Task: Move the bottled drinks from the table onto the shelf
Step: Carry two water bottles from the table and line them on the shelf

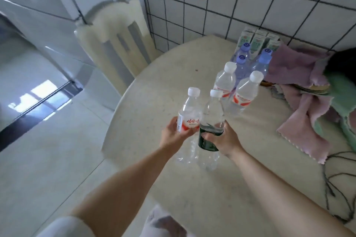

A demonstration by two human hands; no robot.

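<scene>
Fingers (209, 136) of the right hand (224, 140) wrap the green-label bottle (212, 121); the left hand (172, 134) clasps the red-label bottle (189, 115), both above the surface (154, 102). Full, smooth and probably heavy, they suit label-level grips. 5 more bottles (242, 82) wait behind.

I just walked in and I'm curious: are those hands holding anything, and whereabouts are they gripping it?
Yes, one bottle each. The left hand grips the red-labelled bottle around its label band; the right hand grips the dark-green-labelled bottle around its label.
</scene>
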